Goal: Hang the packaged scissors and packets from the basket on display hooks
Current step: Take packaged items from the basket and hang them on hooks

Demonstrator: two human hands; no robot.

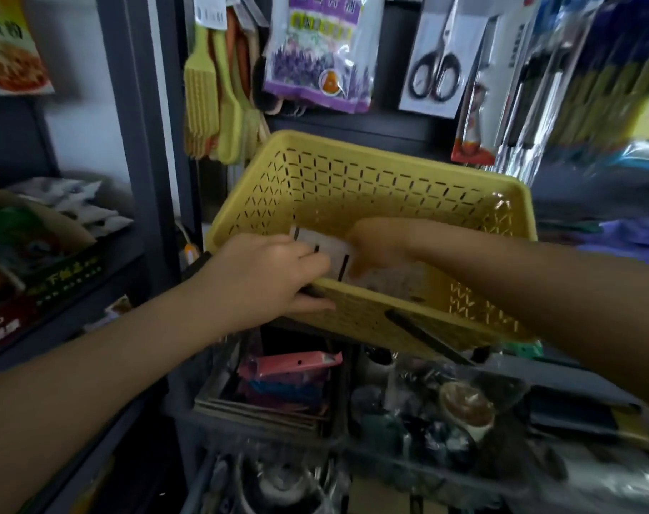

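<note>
A yellow perforated basket (352, 179) is held tilted in front of the display wall. My left hand (263, 276) grips its near rim at the left corner. My right hand (374, 243) reaches inside the basket, with its fingers on a white packaged item (321, 244) lying on the basket's floor. Whether the fingers have closed on the item is blurred. Packaged scissors (436, 57) hang on a hook above the basket. A purple lavender packet (319, 53) hangs to their left.
Yellow-green silicone brushes (219, 98) hang at upper left, and long packaged tools (575, 87) at upper right. Below the basket are bins with pink packaged items (289, 365) and mixed small goods (464, 406). A shelf with snack packets (37, 231) stands at left.
</note>
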